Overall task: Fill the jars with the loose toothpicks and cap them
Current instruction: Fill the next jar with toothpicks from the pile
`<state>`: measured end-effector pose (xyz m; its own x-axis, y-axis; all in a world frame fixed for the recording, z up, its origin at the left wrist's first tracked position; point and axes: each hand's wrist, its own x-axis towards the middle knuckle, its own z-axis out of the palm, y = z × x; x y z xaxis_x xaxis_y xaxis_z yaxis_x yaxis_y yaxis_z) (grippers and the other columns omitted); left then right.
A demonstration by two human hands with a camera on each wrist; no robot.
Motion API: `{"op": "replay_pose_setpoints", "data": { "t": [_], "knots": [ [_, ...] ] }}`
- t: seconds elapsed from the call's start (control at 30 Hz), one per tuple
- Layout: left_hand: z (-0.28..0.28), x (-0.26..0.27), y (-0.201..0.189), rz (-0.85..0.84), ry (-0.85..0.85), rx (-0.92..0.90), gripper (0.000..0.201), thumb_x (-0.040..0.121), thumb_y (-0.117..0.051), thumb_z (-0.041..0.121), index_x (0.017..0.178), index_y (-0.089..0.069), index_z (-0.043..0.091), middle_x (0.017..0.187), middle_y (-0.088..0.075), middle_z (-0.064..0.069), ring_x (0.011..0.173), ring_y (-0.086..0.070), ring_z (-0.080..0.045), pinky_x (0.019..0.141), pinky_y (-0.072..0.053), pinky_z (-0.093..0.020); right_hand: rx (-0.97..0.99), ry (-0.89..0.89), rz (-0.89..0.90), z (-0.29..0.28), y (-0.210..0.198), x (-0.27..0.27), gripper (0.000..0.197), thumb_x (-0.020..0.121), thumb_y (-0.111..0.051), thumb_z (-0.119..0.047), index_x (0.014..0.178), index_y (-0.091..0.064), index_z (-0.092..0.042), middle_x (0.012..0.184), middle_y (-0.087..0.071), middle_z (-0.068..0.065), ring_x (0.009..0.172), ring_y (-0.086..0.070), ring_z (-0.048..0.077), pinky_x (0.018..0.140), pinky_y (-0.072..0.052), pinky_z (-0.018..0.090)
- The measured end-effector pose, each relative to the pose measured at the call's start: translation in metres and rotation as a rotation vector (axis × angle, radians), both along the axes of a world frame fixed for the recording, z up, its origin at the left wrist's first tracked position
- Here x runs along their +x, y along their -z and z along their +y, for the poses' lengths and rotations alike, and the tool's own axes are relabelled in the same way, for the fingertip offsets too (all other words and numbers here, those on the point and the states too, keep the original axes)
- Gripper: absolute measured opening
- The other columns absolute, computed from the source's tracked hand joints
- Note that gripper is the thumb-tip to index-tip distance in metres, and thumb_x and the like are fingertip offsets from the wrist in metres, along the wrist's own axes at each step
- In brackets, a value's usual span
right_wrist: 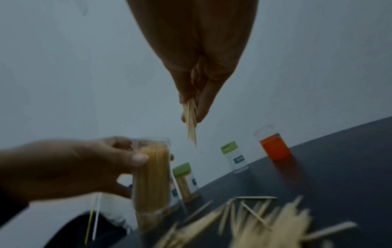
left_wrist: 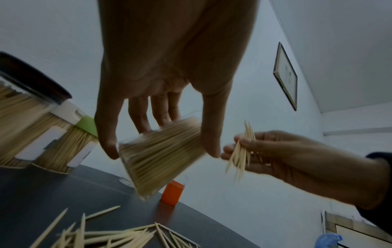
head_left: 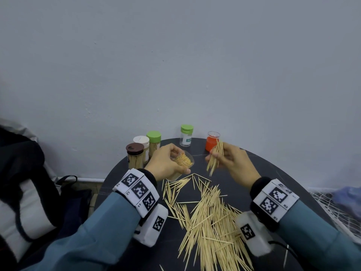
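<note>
My left hand grips a clear uncapped jar packed with toothpicks, tilted with its mouth toward the right; the same jar shows between thumb and fingers in the left wrist view. To its right my right hand pinches a small bundle of toothpicks, lifted above the table and apart from the jar; that bundle hangs point-down from the fingers. A big heap of loose toothpicks covers the dark round table in front of me.
Three capped full jars stand at the back left: brown cap, white cap, green cap. An empty green-capped jar and a jar with an orange cap inside stand by the wall. A dark bag lies left of the table.
</note>
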<state>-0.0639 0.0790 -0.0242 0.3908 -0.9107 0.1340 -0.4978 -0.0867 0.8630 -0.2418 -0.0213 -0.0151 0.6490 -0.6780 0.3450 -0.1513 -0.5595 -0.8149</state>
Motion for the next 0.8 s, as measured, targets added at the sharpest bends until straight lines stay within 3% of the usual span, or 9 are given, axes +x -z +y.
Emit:
{"op": "replay_pose_setpoints", "data": {
  "t": [0.13,0.23,0.4,0.5,0.57,0.73,0.8],
  "knots": [
    [-0.001,-0.007,0.004,0.014,0.056,0.050,0.055,0.064,-0.085,0.014,0.111,-0.057,0.015,0.102,-0.055,0.005,0.101,-0.053,-0.013,0.083,-0.044,-0.024,0.139,0.027,-0.247,0.006,-0.017,0.015,0.013,0.096,-0.045,-0.007,0.102,-0.054,0.002,0.083,-0.068,0.006,0.068,-0.068,0.001,0.061,-0.055,0.016],
    [-0.002,-0.012,0.005,0.021,0.088,0.069,0.056,0.065,-0.085,0.016,0.114,-0.058,0.015,0.098,-0.054,0.008,0.099,-0.053,-0.011,0.084,-0.043,-0.025,0.162,0.010,-0.293,0.013,-0.022,0.028,0.011,0.096,-0.045,-0.007,0.089,-0.054,-0.008,0.082,-0.068,0.006,0.068,-0.068,0.001,0.060,-0.055,0.017],
    [-0.005,-0.014,0.005,0.082,0.119,0.063,0.053,0.066,-0.084,0.016,0.112,-0.058,0.013,0.097,-0.058,0.006,0.095,-0.055,-0.010,0.082,-0.040,-0.024,0.056,0.042,-0.147,0.019,-0.002,0.038,0.017,0.097,-0.046,-0.016,0.086,-0.056,-0.025,0.098,-0.069,0.001,0.091,-0.066,0.013,0.088,-0.052,0.033],
    [-0.005,-0.014,0.004,0.100,0.128,0.068,0.054,0.067,-0.083,0.016,0.113,-0.057,0.013,0.094,-0.057,0.008,0.091,-0.054,-0.009,0.083,-0.040,-0.026,0.054,0.032,-0.117,0.020,0.006,0.039,0.018,0.098,-0.042,-0.020,0.089,-0.055,-0.029,0.107,-0.067,-0.001,0.103,-0.063,0.013,0.097,-0.047,0.036],
    [-0.005,-0.014,0.003,0.131,0.135,0.074,0.056,0.068,-0.083,0.017,0.116,-0.055,0.013,0.096,-0.057,0.008,0.092,-0.054,-0.010,0.082,-0.042,-0.028,0.080,-0.003,-0.121,0.022,0.007,0.038,0.016,0.099,-0.039,-0.022,0.093,-0.052,-0.029,0.112,-0.066,0.000,0.107,-0.061,0.012,0.096,-0.048,0.034],
    [-0.006,-0.015,0.003,0.175,0.150,0.075,0.059,0.069,-0.082,0.019,0.119,-0.053,0.014,0.100,-0.057,0.006,0.095,-0.053,-0.009,0.079,-0.042,-0.029,0.006,-0.028,-0.042,0.023,0.003,0.035,0.017,0.100,-0.034,-0.021,0.104,-0.050,-0.014,0.105,-0.063,-0.008,0.096,-0.058,-0.004,0.081,-0.047,0.009],
    [-0.007,-0.015,0.004,0.190,0.145,0.073,0.054,0.069,-0.082,0.017,0.114,-0.053,0.016,0.097,-0.055,0.008,0.096,-0.051,-0.010,0.081,-0.042,-0.031,0.064,-0.081,-0.020,0.023,0.007,0.035,0.017,0.101,-0.033,-0.020,0.105,-0.049,-0.015,0.106,-0.060,-0.010,0.097,-0.056,-0.006,0.088,-0.046,0.013]
  ]
}}
